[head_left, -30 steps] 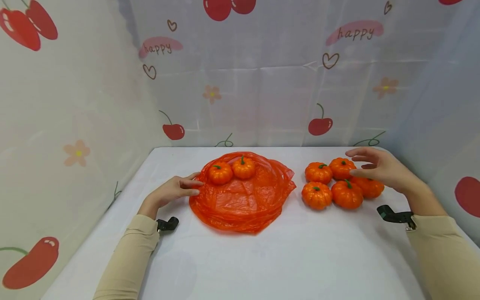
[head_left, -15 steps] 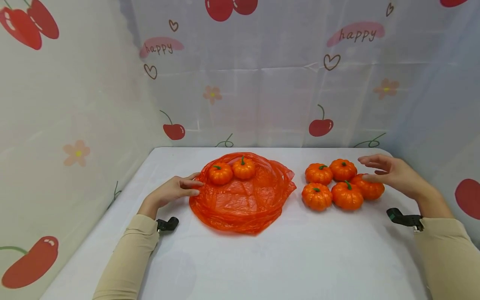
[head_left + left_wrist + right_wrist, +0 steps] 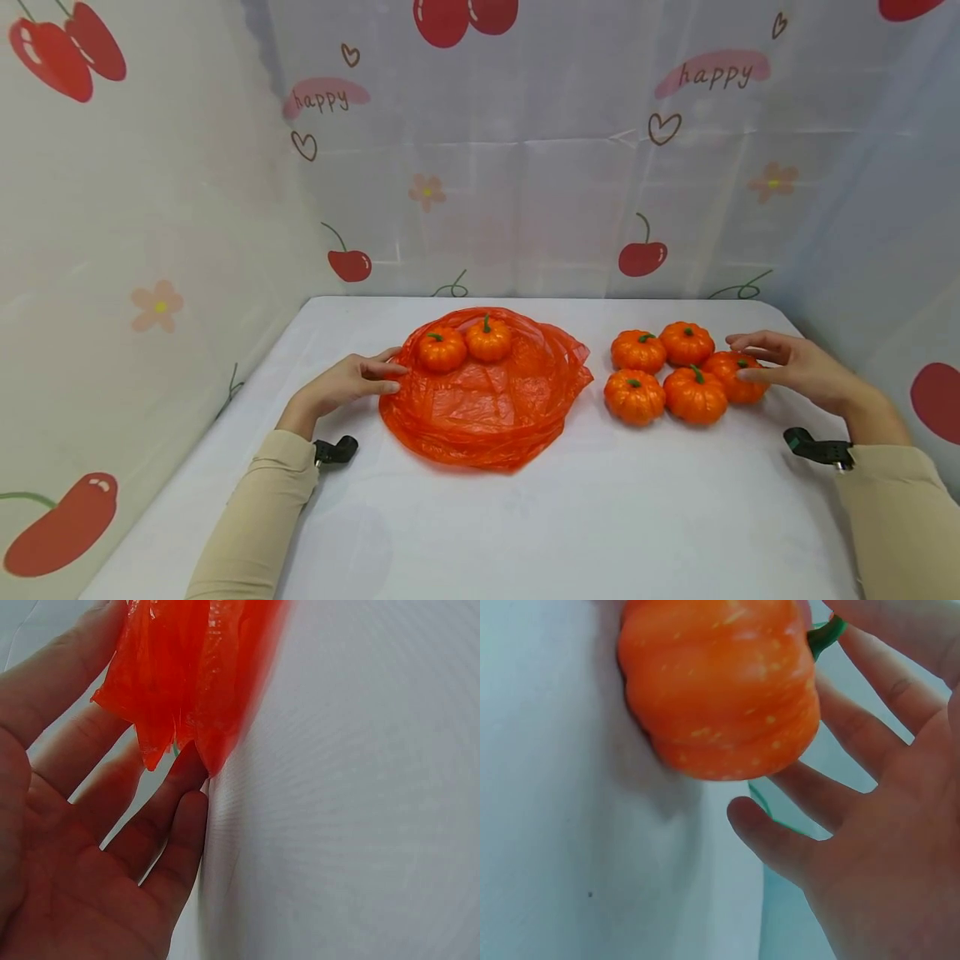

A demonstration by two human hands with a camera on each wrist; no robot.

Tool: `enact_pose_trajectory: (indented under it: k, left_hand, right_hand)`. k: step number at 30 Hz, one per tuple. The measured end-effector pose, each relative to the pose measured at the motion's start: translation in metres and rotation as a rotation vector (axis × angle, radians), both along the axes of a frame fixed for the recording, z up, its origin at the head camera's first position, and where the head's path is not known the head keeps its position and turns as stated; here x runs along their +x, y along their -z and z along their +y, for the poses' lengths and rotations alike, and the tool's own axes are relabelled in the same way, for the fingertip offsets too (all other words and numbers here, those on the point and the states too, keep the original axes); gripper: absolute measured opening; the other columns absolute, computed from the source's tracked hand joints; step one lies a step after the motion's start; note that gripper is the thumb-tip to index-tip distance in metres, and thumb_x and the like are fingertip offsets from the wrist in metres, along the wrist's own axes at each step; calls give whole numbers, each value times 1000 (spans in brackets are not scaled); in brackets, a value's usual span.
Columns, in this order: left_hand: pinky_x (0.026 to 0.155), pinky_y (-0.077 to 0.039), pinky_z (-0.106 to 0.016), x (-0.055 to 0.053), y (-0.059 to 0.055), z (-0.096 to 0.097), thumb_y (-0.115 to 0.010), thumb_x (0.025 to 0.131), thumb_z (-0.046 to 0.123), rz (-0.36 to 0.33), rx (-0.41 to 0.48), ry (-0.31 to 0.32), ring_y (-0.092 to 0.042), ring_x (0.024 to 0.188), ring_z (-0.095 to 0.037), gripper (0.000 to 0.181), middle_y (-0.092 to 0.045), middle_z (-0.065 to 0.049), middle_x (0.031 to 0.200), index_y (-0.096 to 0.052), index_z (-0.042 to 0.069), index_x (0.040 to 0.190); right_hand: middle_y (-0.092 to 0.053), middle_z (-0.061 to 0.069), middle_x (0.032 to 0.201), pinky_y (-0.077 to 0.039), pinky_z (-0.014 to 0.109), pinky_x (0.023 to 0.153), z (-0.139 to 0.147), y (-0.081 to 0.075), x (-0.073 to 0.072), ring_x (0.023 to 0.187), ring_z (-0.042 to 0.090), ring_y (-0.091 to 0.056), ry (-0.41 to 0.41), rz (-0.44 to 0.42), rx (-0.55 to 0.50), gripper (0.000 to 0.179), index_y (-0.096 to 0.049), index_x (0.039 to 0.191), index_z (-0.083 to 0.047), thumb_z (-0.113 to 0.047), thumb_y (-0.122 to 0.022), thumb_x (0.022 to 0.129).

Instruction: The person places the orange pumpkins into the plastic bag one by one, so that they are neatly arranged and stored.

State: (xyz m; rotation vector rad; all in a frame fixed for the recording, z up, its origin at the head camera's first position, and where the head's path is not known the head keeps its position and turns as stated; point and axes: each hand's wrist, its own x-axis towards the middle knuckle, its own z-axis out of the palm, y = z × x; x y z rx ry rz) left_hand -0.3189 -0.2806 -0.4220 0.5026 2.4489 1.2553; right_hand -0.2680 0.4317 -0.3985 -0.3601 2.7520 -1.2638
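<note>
- While I watch from my end, the left hand (image 3: 341, 383) stays where it was a second ago, at the left side of the orange bag (image 3: 480, 417). Its fingers are wide apart and fairly straight, at least one fingertip meeting the plastic, with no pinch that I can make out. I take that as steadying the bag.
- Next across, the bag lies opened out on the white table (image 3: 480, 533), its crumpled rim ringing two pumpkins: the left bag pumpkin (image 3: 442, 348) and the right bag pumpkin (image 3: 488, 337). They sit side by side toward the back; neither has shifted.
- Farther right, outside any container, I count five pumpkins bunched on the table: back-left pumpkin (image 3: 638, 351), front-left pumpkin (image 3: 633, 398), back-middle pumpkin (image 3: 687, 343), front-middle pumpkin (image 3: 695, 396) and rightmost pumpkin (image 3: 723, 373).
- Last comes the right hand (image 3: 810, 372), and here I see the change: its fingertips were near the back-middle pumpkin a second ago and have moved right, to the rightmost pumpkin. Its fingers are wide around that one; the wrist view shows the thumb apart from the skin, and I cannot tell whether the other fingertips touch. I judge the choice made but the grip not yet taken.
</note>
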Motion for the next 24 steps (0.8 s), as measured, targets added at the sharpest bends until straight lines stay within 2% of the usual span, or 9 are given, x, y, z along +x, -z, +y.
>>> enact_pose_trajectory:
  k: [4, 8, 9, 11, 15, 16, 19, 24]
  left_hand:
    - [125, -26, -60, 0, 1, 0, -78, 91, 39, -1, 4, -4, -16, 160, -35, 49, -30, -1, 170, -70, 21, 136]
    - [124, -30, -58, -1, 2, -1, -78, 92, 38, -3, 4, -4, -16, 160, -35, 48, -30, -1, 170, -70, 21, 136]
    - [124, -29, -58, -1, 2, -1, -78, 92, 37, -4, 5, -4, -16, 160, -35, 47, -30, -1, 170, -70, 21, 135]
    - [125, -27, -59, -1, 2, -1, -78, 92, 37, 0, 3, -3, -16, 161, -34, 47, -31, 0, 170, -70, 22, 135]
    - [127, -22, -59, -1, 1, 0, -78, 92, 36, -1, 14, 3, -16, 161, -32, 47, -31, -1, 170, -70, 20, 135]
    - [127, -22, -59, -1, 1, 0, -79, 91, 36, -4, 18, 2, -16, 161, -32, 48, -31, 0, 170, -70, 20, 135]
    - [127, -22, -58, -1, 1, -1, -79, 91, 35, -13, 27, 5, -16, 161, -32, 48, -30, -1, 170, -70, 20, 135]
    - [127, -24, -58, -1, 2, -1, -80, 90, 36, -14, 27, 4, -15, 161, -33, 48, -30, 0, 170, -71, 21, 135]
  right_hand:
    - [-52, -34, 134, -47, 11, 87, 2, 5, -2, 113, -22, -45, -31, -2, 0, 40, -61, 131, -1, -18, -73, 97]
    - [-49, -38, 133, -49, 27, 92, 5, 7, -1, 114, -20, -43, -46, -9, 15, 38, -61, 130, -3, -16, -72, 96]
    - [-49, -38, 133, -49, 28, 92, 6, 8, -1, 114, -20, -42, -48, -9, 18, 38, -61, 130, -3, -15, -73, 96]
    - [-49, -39, 134, -49, 27, 93, 7, 9, -2, 115, -19, -40, -52, -12, 19, 38, -61, 129, -2, -14, -73, 95]
    - [-47, -40, 133, -43, 9, 86, 8, 12, -2, 114, -20, -38, -44, -42, 7, 43, -60, 131, -2, -13, -75, 93]
    - [-46, -40, 133, -43, 8, 86, 8, 12, -2, 114, -20, -37, -40, -54, 1, 44, -59, 132, -2, -13, -76, 92]
    - [-45, -40, 131, -46, 8, 86, 7, 14, -2, 114, -17, -38, -20, -70, -8, 47, -58, 133, -3, -15, -77, 91]
    - [-46, -40, 127, -52, 13, 86, 8, 15, -3, 110, -13, -44, 6, -31, 4, 44, -59, 128, -1, -16, -78, 92]
